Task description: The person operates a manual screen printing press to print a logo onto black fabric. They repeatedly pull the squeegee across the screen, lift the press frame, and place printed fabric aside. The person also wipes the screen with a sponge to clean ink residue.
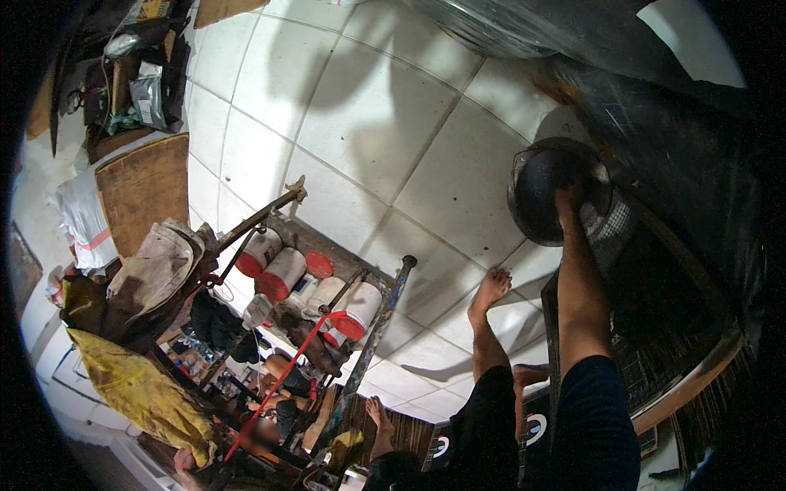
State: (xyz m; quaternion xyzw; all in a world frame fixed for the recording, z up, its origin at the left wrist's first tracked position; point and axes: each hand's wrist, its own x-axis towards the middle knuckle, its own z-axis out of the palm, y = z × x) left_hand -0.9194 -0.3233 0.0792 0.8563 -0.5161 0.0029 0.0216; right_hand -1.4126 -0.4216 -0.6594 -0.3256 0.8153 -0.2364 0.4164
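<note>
My right arm stretches forward, and my right hand (567, 198) reaches into a round black bucket (536, 221) on the tiles. Its fingers are lost in the dark inside, so I cannot tell what they hold, if anything. Beside the bucket is a pale mesh surface (614, 233). At the lower left, next to a yellow cloth (135, 385), a small skin-coloured shape may be my left hand (185, 461); its fingers cannot be made out. A bare foot (493, 288) rests on the tiles left of my right arm.
On the left, a cluttered rack holds red-lidded white containers (282, 272), a grey cloth (155, 266) and a red rod (286, 372). A metal bar (393, 299) juts toward the bucket. Dark plastic sheeting (655, 139) bounds the right. Another person is partly visible at the lower left.
</note>
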